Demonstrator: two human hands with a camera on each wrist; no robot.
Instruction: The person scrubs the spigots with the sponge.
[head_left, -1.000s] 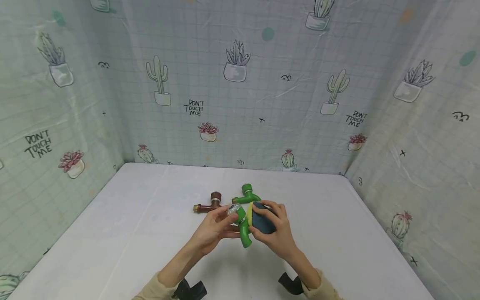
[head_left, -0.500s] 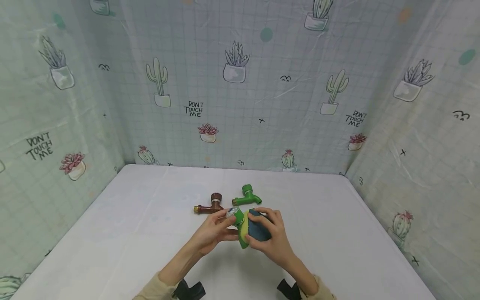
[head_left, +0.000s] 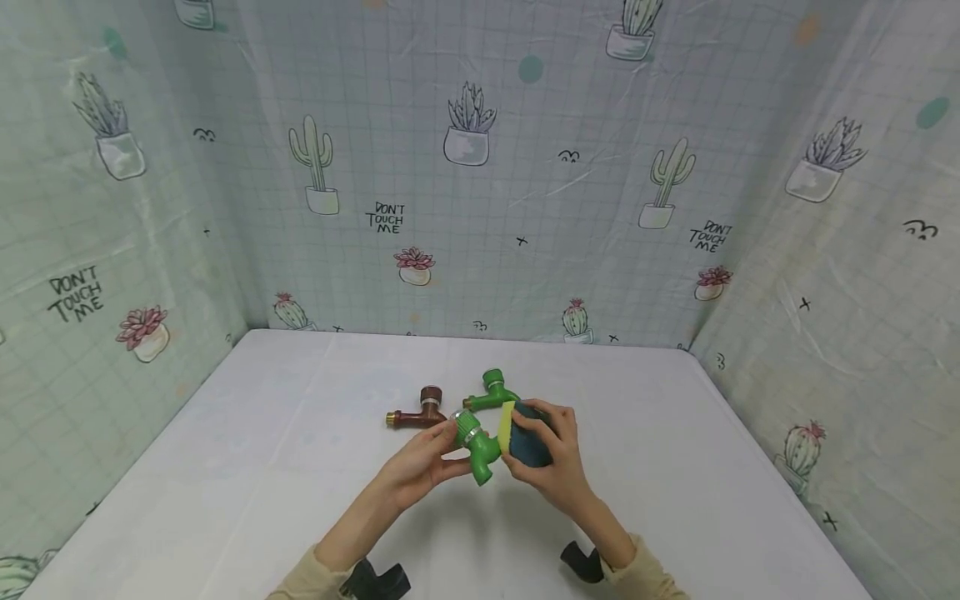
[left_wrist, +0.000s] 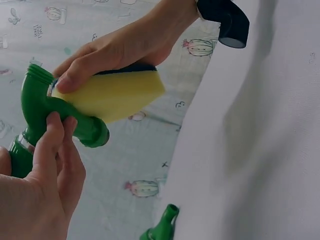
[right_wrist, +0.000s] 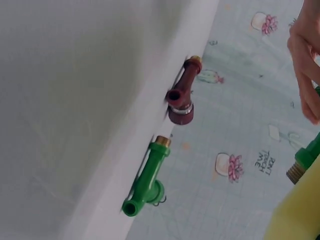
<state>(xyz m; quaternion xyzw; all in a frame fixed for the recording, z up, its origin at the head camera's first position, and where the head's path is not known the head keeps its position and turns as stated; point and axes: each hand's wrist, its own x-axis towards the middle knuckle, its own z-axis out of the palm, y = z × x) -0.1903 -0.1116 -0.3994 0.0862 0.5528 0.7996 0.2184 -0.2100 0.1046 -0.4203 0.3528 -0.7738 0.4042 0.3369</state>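
Observation:
In the head view my left hand (head_left: 420, 468) holds a green plastic faucet (head_left: 480, 448) above the table, pinching it near its ribbed knob. The spout points down, toward me. My right hand (head_left: 557, 462) grips a sponge (head_left: 529, 440) with a yellow side and a dark blue side. Its yellow face lies against the faucet's right side. From the left wrist, the yellow sponge (left_wrist: 122, 94) shows behind the faucet (left_wrist: 36, 102), with the left fingertips on the faucet's body. A brass threaded end of the held faucet (right_wrist: 306, 159) shows beside the sponge in the right wrist view.
A brown faucet (head_left: 416, 417) and a second green faucet (head_left: 489, 400) lie on the white table (head_left: 315, 467) beyond my hands. Patterned cloth (head_left: 480, 208) walls in the back and both sides. Dark camera mounts (head_left: 378, 581) sit at both wrists.
The sponge came down across the front of the faucet, then went back up to its right side. The left hand has turned the faucet, tipping its knob away from the head view.

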